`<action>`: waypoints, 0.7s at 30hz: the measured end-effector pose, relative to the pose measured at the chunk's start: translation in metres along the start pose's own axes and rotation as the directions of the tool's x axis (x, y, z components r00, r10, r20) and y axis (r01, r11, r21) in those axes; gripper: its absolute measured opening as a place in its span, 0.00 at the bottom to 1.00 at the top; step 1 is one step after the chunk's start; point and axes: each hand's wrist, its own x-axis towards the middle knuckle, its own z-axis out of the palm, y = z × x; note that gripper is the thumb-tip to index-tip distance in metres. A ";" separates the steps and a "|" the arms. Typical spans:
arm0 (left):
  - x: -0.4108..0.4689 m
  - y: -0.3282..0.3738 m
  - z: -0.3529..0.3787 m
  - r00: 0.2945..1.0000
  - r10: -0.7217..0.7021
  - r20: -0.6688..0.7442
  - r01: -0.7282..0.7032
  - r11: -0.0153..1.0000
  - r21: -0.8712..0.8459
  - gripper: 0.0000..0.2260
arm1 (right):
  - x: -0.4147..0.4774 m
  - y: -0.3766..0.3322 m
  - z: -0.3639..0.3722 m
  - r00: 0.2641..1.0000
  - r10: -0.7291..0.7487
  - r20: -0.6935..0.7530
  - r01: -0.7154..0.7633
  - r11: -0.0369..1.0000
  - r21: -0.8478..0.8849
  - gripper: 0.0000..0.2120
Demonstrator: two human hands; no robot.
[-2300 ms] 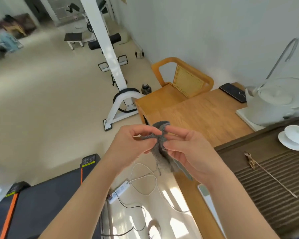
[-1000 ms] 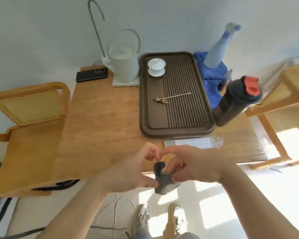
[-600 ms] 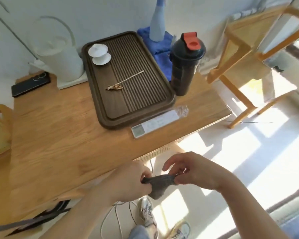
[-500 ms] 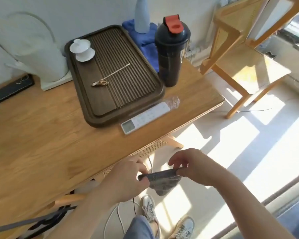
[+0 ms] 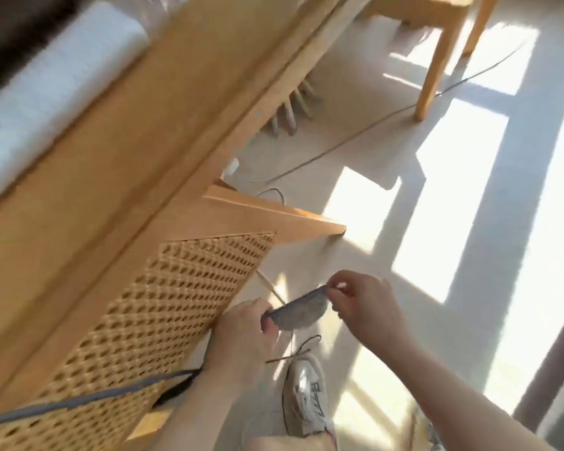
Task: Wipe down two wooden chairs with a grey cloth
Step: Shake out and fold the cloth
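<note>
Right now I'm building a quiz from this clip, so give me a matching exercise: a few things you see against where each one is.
Things:
1. grey cloth
2. sneaker
3. chair leg
4. woven cane panel

Places:
A. top right, standing on the sunlit floor
B. stretched between both hands
C. left, under the wooden tabletop
D. on the floor below the hands

Pairs: 1-B, 2-D, 3-A, 4-C

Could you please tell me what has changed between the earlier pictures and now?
The view dropped from the tabletop to the table's cane side panel and the floor. The cloth, bunched earlier, is now pulled out flat. Unchanged: left hand and right hand both hold it.
</note>
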 end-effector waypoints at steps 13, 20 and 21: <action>0.147 -0.094 0.135 0.878 -0.462 0.127 0.250 0.217 -0.944 0.07 | 0.158 0.072 0.152 0.998 -0.035 -0.043 0.055 0.721 0.691 0.19; 0.180 -0.112 0.130 0.973 -0.163 0.162 0.229 0.646 -0.728 0.07 | 0.212 0.064 0.175 0.957 -0.261 0.126 0.044 0.563 0.826 0.25; 0.185 -0.111 0.129 0.972 -0.207 0.108 0.221 0.668 -0.711 0.05 | 0.216 0.063 0.177 0.949 -0.279 0.145 0.034 0.550 0.834 0.26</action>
